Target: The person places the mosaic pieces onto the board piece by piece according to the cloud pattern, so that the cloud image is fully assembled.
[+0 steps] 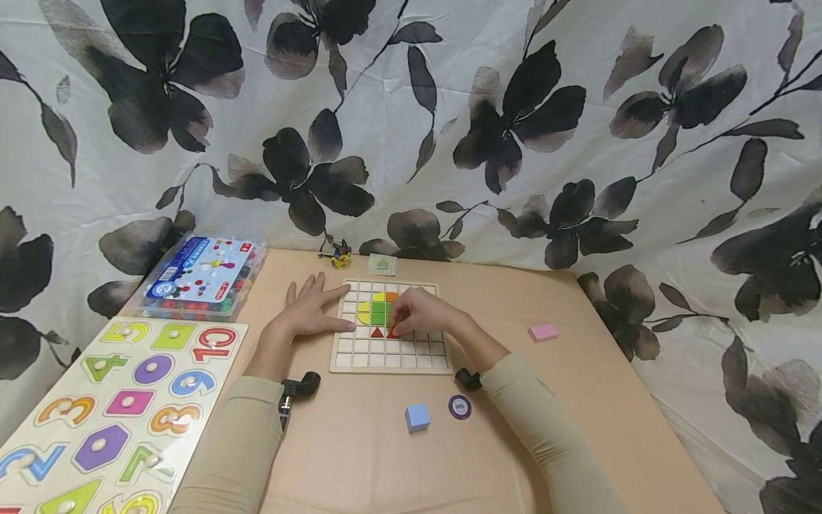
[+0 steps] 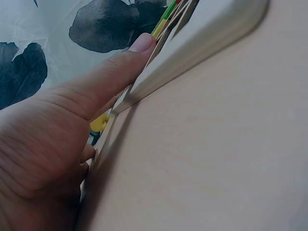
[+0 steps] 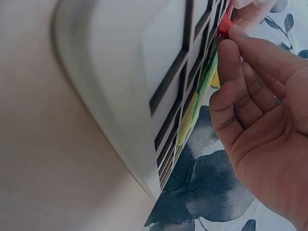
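A wooden grid board (image 1: 359,355) lies on the tan table, with yellow, green, orange and red pieces set in its upper squares. My left hand (image 1: 312,311) rests flat on the table and on the board's left edge (image 2: 192,53), fingers straight, thumb (image 2: 115,72) along the rim. My right hand (image 1: 416,311) is over the board's middle, its fingertips (image 3: 231,36) pinching a red triangle piece (image 1: 392,333) (image 3: 224,24) at the grid. Another red triangle (image 1: 377,332) sits just left of it.
A number puzzle board (image 1: 103,414) and a clear box of coloured beads (image 1: 202,277) lie at the left. A blue cube (image 1: 417,417), a purple disc (image 1: 459,407) and a pink block (image 1: 543,332) sit on the table. A small yellow toy (image 1: 341,255) and a card (image 1: 382,265) lie behind the grid.
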The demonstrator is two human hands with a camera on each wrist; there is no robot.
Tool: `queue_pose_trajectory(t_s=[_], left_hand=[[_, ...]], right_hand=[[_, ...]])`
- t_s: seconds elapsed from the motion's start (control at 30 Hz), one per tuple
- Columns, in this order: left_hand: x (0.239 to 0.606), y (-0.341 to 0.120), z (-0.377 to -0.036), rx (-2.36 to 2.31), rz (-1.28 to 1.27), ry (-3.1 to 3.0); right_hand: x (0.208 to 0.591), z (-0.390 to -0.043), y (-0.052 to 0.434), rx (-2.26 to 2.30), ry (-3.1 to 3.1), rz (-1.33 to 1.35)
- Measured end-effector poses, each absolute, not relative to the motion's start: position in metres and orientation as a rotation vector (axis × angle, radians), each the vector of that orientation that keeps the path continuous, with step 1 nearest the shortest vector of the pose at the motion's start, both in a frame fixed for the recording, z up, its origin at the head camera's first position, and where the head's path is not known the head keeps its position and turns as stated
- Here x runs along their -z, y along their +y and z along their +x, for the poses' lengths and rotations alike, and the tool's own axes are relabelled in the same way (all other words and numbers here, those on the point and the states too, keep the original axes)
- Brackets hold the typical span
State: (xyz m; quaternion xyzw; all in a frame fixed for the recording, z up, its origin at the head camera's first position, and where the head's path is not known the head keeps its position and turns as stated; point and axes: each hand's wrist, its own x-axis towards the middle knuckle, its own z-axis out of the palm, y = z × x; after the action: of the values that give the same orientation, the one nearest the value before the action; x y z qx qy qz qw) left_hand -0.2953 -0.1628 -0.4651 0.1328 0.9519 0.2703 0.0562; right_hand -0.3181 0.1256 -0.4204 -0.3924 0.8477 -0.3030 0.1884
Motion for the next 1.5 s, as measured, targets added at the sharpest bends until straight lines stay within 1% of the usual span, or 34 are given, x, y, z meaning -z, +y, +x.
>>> queue_pose_trajectory(t_s=[0.47, 0.63, 0.9, 1.03, 1.27, 1.4, 1.5], left_hand=[[0.464, -0.163, -0.296, -0.822, 0.405, 2.893], [0.464, -0.163, -0.297, -0.808, 0.408, 2.892], [0.464, -0.163, -0.295, -0.812, 0.41, 2.894], [0.464, -0.162, -0.294, -0.808, 0.406, 2.889], [0.464, -0.161, -0.294, -0.816, 0.401, 2.886], [0.465, -0.161, -0.294, -0.814, 0.392, 2.887], [0.465, -0.161, -0.295, -0.814, 0.389, 2.889]], right_hand=[[0.421, -0.315, 0.13, 0.74, 2.447, -1.11], [0.415, -0.314, 0.14, 0.794, 2.477, -1.115], [0.391, -0.312, 0.184, 1.023, 2.638, -1.031], [0.386, -0.314, 0.213, 1.104, 2.727, -0.954], [0.403, -0.322, 0.257, 1.053, 2.782, -0.778], [0.415, -0.326, 0.27, 0.981, 2.724, -0.665], [0.424, -0.328, 0.274, 0.969, 2.659, -0.638]])
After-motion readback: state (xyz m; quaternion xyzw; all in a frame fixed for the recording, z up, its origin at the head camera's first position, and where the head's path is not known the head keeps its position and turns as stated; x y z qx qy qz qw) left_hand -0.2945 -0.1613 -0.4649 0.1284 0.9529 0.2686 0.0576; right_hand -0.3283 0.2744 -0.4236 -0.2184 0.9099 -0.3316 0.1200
